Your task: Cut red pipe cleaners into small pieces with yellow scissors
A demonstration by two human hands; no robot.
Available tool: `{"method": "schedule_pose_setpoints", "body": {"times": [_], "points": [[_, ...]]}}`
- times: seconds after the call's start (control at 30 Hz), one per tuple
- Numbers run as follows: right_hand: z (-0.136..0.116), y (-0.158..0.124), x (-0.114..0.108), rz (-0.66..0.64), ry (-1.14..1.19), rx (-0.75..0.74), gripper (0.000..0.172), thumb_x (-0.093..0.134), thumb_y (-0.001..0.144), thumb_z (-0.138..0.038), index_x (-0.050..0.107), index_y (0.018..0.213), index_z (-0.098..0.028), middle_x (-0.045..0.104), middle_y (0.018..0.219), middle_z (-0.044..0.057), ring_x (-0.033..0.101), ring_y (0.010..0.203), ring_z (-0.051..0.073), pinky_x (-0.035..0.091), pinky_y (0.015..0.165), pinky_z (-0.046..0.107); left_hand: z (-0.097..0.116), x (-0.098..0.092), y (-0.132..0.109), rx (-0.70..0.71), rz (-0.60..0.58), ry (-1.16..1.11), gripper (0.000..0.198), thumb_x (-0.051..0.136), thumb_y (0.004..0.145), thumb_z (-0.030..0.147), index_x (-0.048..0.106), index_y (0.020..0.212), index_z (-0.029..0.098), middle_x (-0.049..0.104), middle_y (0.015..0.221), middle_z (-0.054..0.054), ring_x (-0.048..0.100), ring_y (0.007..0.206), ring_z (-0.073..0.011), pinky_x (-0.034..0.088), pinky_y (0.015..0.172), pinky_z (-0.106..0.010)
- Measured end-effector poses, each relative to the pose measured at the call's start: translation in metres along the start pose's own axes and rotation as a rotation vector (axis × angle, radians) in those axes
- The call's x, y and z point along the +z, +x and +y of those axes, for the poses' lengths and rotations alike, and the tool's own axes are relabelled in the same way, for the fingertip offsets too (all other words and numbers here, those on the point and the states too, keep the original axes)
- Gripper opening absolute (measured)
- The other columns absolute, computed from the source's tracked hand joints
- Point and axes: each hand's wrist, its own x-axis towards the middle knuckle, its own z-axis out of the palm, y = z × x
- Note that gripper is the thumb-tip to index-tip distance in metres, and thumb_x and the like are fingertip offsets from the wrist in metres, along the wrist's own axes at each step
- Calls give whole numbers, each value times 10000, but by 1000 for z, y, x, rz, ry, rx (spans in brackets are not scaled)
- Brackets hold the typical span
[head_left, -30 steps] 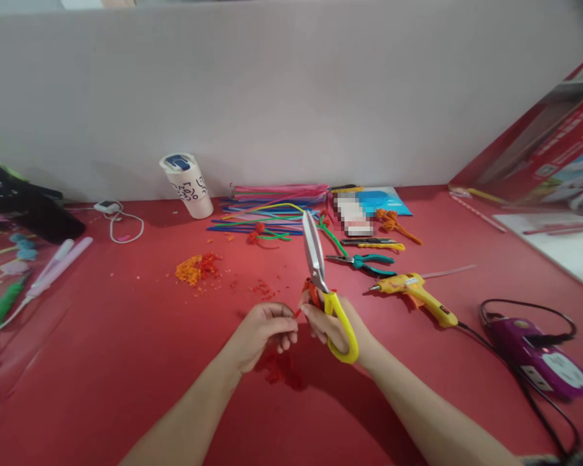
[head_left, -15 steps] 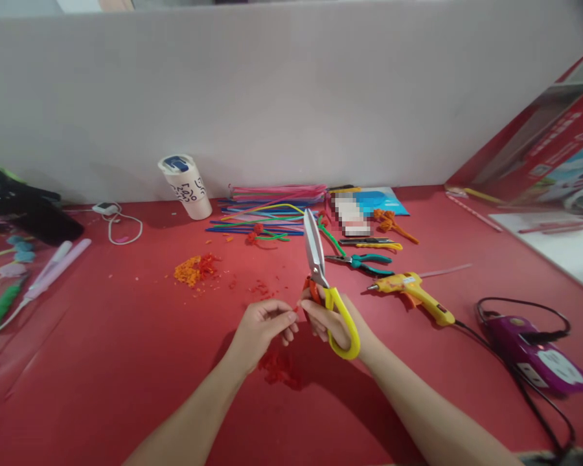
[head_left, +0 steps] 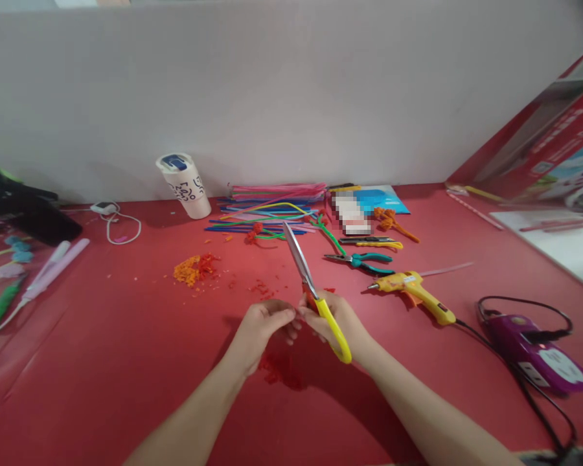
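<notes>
Tumbler (head_left: 187,189) stands beyond and to the left of both hands, and nearer, ahead of the left forearm, lies a pile of orange and red clippings (head_left: 189,269). The left hand (head_left: 270,323) brings thumb and forefinger together with the other fingers curled, much as half a second ago; whether it grips anything I cannot tell. Loose red scraps (head_left: 282,373) lie on the table below, between the wrists. Straight ahead of the hands are bundled fuzzy stems (head_left: 272,194). Scissors (head_left: 303,262) rise from the right hand (head_left: 334,321), which grips them by the handles; their tips now lean to the left, where earlier they pointed nearly straight ahead, and the yellow loop shows narrower. Pliers (head_left: 357,260) rest beyond the right hand, with a yellow glue gun (head_left: 420,296) to its right.
</notes>
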Motion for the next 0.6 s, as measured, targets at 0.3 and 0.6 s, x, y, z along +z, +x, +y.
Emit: {"method": "schedule_pose_setpoints", "body": {"times": [0.3,0.6], "points": [[-1,-2,1,-37,-97,-145,51,453,677,-226,455,644,-186,418,501,-57,382,440,60,326,419,171,-2,-3,1,-132,-82,-152,75,529,650,187,536,617,121,504,490,17,406,385,-37,285,387,-158],[-4,1,-4,19,41,111,141,404,708,-300,411,609,-198,319,353,-99,348,287,53,278,305,155,2,-7,4,-2,47,138,247,400,748,312,410,555,160,447,477,38,356,388,-52,237,388,-178]]}}
